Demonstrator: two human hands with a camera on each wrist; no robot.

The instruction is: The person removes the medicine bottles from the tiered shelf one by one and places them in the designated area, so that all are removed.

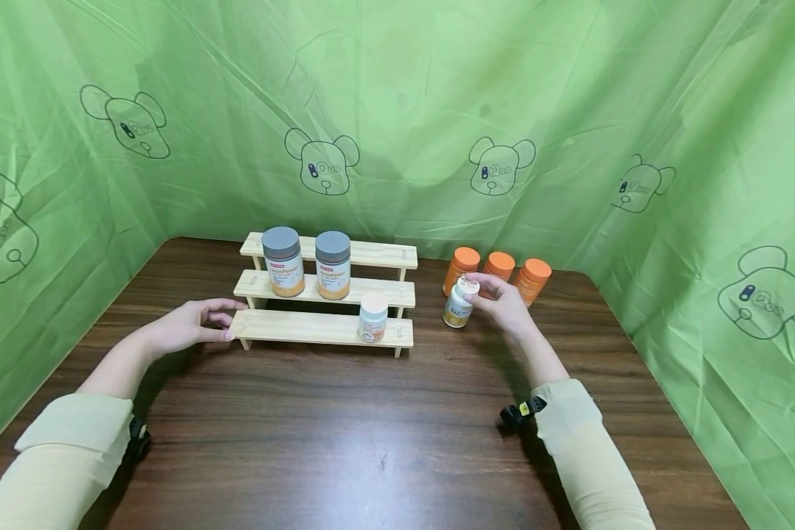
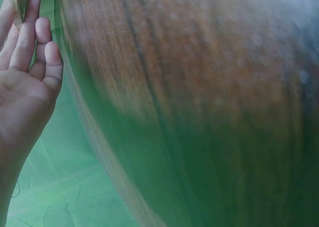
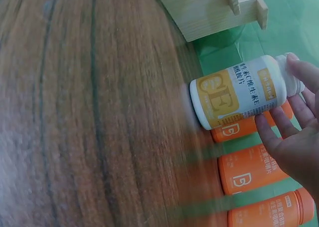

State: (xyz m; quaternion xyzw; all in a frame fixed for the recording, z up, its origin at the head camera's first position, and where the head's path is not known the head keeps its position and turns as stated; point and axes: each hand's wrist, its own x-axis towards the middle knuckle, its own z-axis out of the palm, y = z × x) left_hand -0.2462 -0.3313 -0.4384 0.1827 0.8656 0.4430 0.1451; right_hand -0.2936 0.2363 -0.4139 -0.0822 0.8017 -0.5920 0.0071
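The right hand [image 1: 500, 303] has its thumb and fingers closed around the cap and neck of a white vitamin C and E bottle [image 3: 239, 93]. Taking it so high leaves the label uncovered; the large "CE" shows plainly in the right wrist view, and the narrow neck likely gives the grip a handy catch. The bottle leans slightly, cap toward the palm; whether its base touches the bench [image 1: 344, 427] cannot be told.

By a clock face laid on the head view and centred on that bottle, three orange vitamin B bottles [image 1: 535, 274] stand close behind in a row from twelve to two o'clock. They are upright on the bench, so the right hand reaches in just in front of them. At nine o'clock, a little apart, is the right end of a three-tier wooden riser [image 1: 298, 325].

On its lowest tier, near that end, a small white bottle [image 1: 373, 322] stands upright. From it, two grey-lidded jars [image 1: 333, 266] stand side by side on the middle tier at ten and eleven o'clock, labels forward; the stepped boards seem meant to lift the rear items into view over the front ones.

At the riser's nine o'clock end, the left hand [image 1: 184, 326] pinches the lowest board, thumb at the front corner and fingers at the back, probably to steady it. A green curtain [image 1: 397, 88] printed with mouse-like heads hangs behind.
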